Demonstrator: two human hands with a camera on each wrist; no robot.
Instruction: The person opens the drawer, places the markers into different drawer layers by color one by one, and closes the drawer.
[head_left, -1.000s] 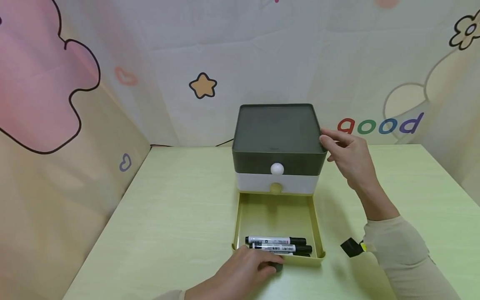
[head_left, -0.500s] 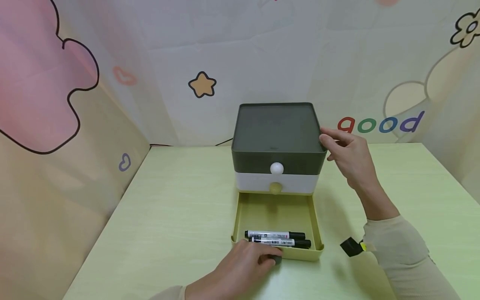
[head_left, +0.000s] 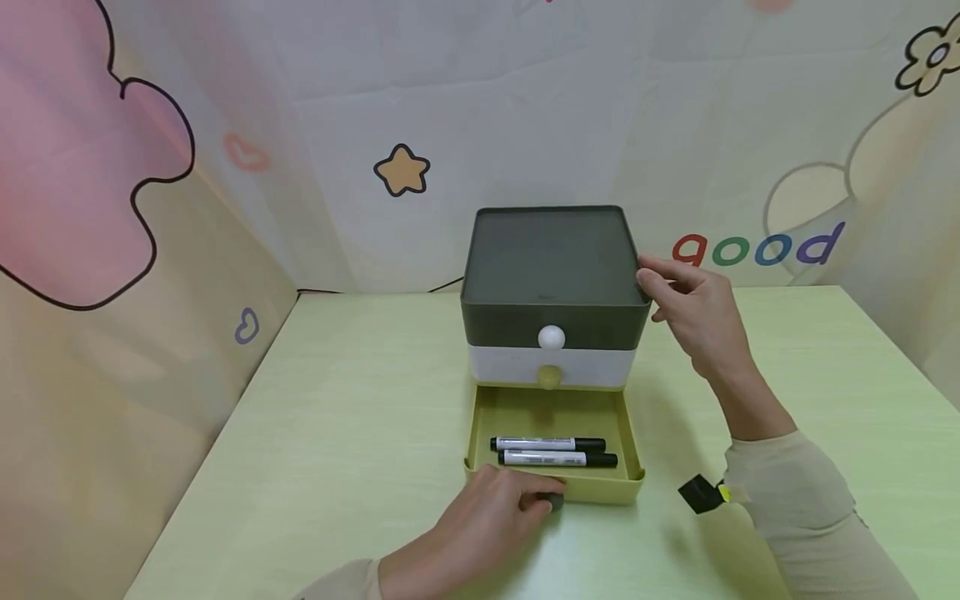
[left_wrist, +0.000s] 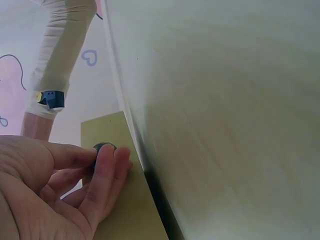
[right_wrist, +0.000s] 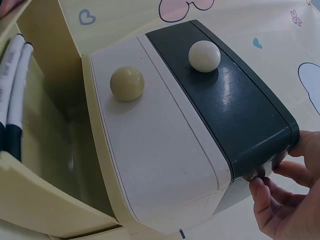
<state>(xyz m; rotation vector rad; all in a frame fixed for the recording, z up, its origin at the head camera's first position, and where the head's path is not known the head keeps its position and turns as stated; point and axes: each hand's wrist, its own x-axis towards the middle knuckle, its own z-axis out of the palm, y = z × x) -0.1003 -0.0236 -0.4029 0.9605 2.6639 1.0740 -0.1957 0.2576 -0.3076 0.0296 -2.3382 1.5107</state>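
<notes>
A small desktop drawer box (head_left: pixel 551 258) has a dark green top tier, a white middle tier and a pale yellow bottom drawer (head_left: pixel 632 490) pulled partway out. Thumb and fingers of my left hand (head_left: pixel 491 521) pinch the drawer's dark round knob (head_left: pixel 556 501), also visible as the knob (left_wrist: pixel 103 147) in the left wrist view. Two capped markers (head_left: pixel 547 444) lie side by side in the drawer, near its front. At the box's upper right edge, my right hand (head_left: pixel 705 321) holds the dark green tier with its fingertips; the right wrist view shows those fingers (right_wrist: pixel 295 172) at the corner.
The box stands on a light green table (head_left: pixel 360 417) near a printed cloth backdrop (head_left: pixel 540 125). A white knob (head_left: pixel 551 337) and a yellow knob (head_left: pixel 550 377) stick out from the upper tiers. A small black device (head_left: pixel 701 494) hangs at my right sleeve.
My left hand has moved away from me, and the yellow drawer with its markers has slid partly further into the box. My right hand keeps its place on the edge.
</notes>
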